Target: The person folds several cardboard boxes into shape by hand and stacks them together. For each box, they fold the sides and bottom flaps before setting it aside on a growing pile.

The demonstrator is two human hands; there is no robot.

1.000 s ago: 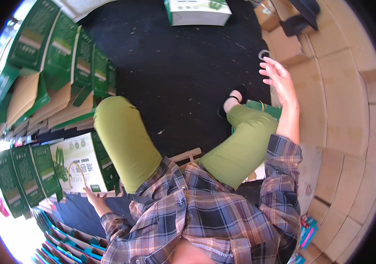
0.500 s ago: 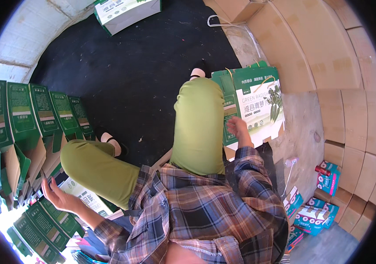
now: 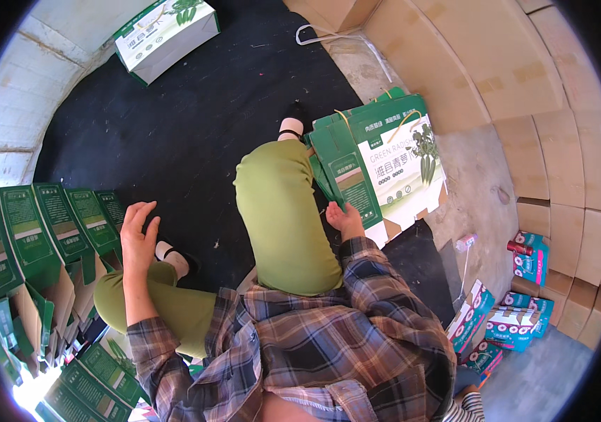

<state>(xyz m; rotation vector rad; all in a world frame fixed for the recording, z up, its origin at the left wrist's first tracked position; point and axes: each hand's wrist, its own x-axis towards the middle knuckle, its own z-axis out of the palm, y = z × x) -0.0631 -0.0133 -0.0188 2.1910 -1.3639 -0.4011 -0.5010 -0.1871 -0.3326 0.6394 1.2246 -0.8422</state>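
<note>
A stack of flattened green-and-white gift cartons (image 3: 402,165) with cord handles lies to the right of my knee. My right hand (image 3: 347,220) is at the lower left edge of the top carton, its thumb and fingers closed on the green side panel. The fingertips are partly hidden by that edge. My left hand (image 3: 139,235) is raised above my left knee, empty, with the fingers apart. Left of it stands a row of green cartons (image 3: 30,235), their lower flaps hanging open and showing brown insides.
A made-up green-and-white carton (image 3: 167,39) stands on the black ground sheet (image 3: 195,119) at the far side. Brown cardboard boxes (image 3: 469,56) are piled along the right. Teal boxes (image 3: 515,327) and a small bottle (image 3: 466,243) sit at the lower right. More green cartons (image 3: 89,380) stand at lower left.
My left hand has risen from beside the carton row to above my knee. My right hand has moved from the top carton's face to its lower left edge. The view has shifted.
</note>
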